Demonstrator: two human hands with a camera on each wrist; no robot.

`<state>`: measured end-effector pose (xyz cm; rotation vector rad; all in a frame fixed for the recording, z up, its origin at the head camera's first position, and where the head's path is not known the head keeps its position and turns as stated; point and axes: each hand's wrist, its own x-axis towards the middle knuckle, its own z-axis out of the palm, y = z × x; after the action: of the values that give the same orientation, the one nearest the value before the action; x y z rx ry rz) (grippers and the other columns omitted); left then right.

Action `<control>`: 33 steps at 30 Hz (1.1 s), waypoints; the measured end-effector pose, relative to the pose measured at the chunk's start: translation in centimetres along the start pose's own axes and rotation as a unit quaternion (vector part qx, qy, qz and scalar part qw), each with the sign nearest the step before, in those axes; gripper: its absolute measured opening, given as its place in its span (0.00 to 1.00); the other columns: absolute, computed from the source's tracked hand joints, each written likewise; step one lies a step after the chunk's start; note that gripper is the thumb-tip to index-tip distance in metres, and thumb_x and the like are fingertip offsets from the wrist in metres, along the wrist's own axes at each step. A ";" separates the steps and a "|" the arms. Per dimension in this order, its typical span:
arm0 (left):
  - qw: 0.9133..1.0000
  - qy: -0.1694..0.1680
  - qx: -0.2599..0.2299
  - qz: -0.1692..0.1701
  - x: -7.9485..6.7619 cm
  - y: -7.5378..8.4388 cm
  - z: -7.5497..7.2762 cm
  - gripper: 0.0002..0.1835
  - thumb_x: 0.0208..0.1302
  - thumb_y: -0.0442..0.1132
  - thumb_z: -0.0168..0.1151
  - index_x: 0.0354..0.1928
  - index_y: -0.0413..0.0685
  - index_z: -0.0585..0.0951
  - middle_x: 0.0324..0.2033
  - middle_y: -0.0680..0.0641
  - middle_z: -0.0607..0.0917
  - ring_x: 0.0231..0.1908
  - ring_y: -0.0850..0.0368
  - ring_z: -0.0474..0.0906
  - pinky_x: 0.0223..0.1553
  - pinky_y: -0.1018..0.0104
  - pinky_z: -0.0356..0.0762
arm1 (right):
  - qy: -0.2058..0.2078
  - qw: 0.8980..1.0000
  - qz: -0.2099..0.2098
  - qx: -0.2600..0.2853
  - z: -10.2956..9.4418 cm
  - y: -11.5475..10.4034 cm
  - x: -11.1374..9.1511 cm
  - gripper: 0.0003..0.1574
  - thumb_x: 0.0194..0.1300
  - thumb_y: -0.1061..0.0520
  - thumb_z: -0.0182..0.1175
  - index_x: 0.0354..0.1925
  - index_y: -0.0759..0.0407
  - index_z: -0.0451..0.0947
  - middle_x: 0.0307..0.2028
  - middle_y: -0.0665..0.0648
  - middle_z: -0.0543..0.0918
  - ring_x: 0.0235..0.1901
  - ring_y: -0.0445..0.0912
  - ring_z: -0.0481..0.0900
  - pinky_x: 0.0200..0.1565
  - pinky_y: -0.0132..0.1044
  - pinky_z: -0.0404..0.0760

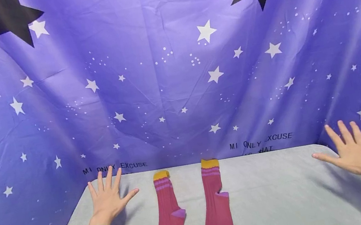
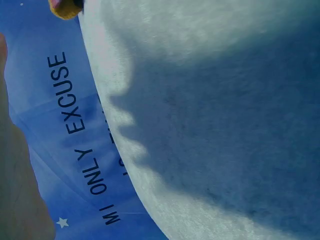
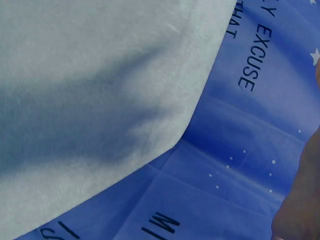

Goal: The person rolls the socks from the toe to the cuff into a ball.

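Note:
Two maroon socks with mustard cuffs and purple heels lie on the table in the head view. The left sock (image 1: 169, 218) runs off the bottom of the picture; the right sock (image 1: 216, 202) shows its whole length, its lower end folded or turned to a purple edge. My left hand (image 1: 107, 200) is held with fingers spread, left of the left sock. Over the table's right side, my right hand (image 1: 357, 154) is spread too, well away from the right sock. Both hands hold nothing. A bit of mustard cuff (image 2: 66, 10) peeks into the left wrist view.
A light grey cloth-covered table (image 1: 281, 199) with rounded far corners bears the socks. Behind it and along both sides hangs a purple-blue curtain (image 1: 162, 91) printed with white stars, black stars and lettering. Shadows of the hands fall on the tabletop.

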<state>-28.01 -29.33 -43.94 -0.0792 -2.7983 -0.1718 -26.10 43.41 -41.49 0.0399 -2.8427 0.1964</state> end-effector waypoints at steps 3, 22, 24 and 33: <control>1.000 0.006 0.001 0.001 0.1 0.1 -0.2 0.55 0.56 0.79 0.50 0.80 0.60 0.49 0.79 0.39 0.48 0.76 0.29 0.36 0.69 0.24 0.22 | 0.001 1.000 -0.008 0.005 0.3 -0.6 0.3 0.70 0.61 0.22 0.54 0.79 0.51 0.28 0.76 0.73 0.27 0.73 0.72 0.18 0.50 0.84 0.13; 0.999 -0.009 -0.030 -0.014 0.0 3.0 1.9 0.54 0.56 0.78 0.52 0.77 0.55 0.57 0.78 0.38 0.52 0.76 0.29 0.42 0.67 0.21 0.27 | -0.039 0.999 -0.022 0.031 1.5 -2.5 0.5 0.68 0.63 0.22 0.51 0.79 0.52 0.28 0.75 0.75 0.29 0.72 0.73 0.19 0.51 0.87 0.19; 0.999 -0.008 -0.036 -0.019 0.5 3.0 1.4 0.54 0.57 0.78 0.52 0.78 0.55 0.56 0.78 0.38 0.51 0.76 0.29 0.40 0.67 0.22 0.24 | -0.026 0.999 -0.027 0.027 1.0 -2.8 1.5 0.69 0.62 0.21 0.51 0.79 0.52 0.28 0.76 0.75 0.30 0.73 0.73 0.20 0.52 0.86 0.19; 0.998 -0.040 -0.039 -0.017 0.3 3.6 1.1 0.54 0.58 0.78 0.50 0.78 0.55 0.55 0.78 0.37 0.50 0.76 0.27 0.39 0.66 0.20 0.26 | -0.021 0.999 -0.023 0.032 0.7 -3.7 1.0 0.68 0.62 0.21 0.52 0.79 0.51 0.29 0.76 0.75 0.33 0.74 0.73 0.23 0.55 0.86 0.21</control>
<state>-28.40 -25.61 -44.49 -0.0573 -2.8739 -0.2917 -27.07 39.69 -41.38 0.1242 -2.8734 0.2790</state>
